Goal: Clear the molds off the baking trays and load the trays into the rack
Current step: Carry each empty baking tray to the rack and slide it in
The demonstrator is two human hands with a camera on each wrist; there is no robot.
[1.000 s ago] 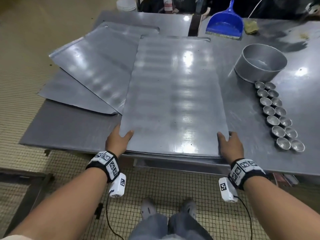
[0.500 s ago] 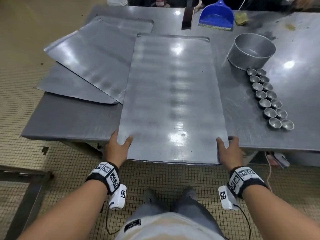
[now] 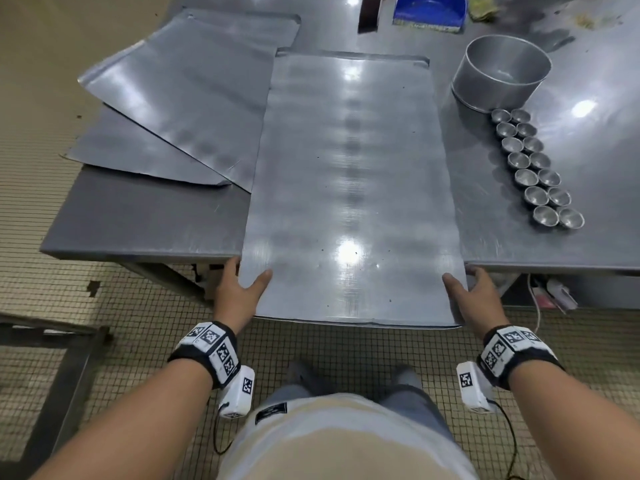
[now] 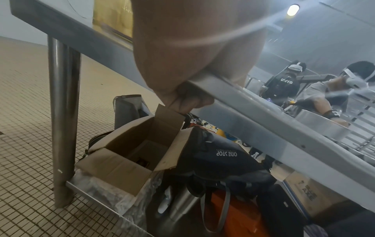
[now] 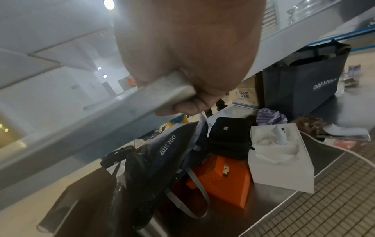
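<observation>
**Shiny tray pulled part way off the table**

Grey metal filled most of the head view. A big flat silver baking tray (image 3: 349, 188) lay in the middle of the frame, and its near end stuck out past the edge of the steel table (image 3: 145, 220). A second earlier that end was still over the table, so the tray had slid toward the person. It looked like the tray was on its way to the rack, but no rack could be seen.

The left hand (image 3: 239, 292) held the lower left corner of the tray. Its thumb lay on top and its fingers were curled under the edge, as the left wrist view showed. The right hand (image 3: 476, 296) held the lower right corner the same way, thumb on top and fingers tucked below.

The tray top had no molds on it. The little round silver molds (image 3: 540, 168) sat in two rows on the table at the right of the frame, well apart from the tray. A round silver cake tin (image 3: 502, 74) stood just above them. Two more flat silver trays (image 3: 180, 98) lay overlapping at the upper left, so more trays probably had to be carried after this one. A blue dustpan (image 3: 429, 12) sat at the top edge.
</observation>
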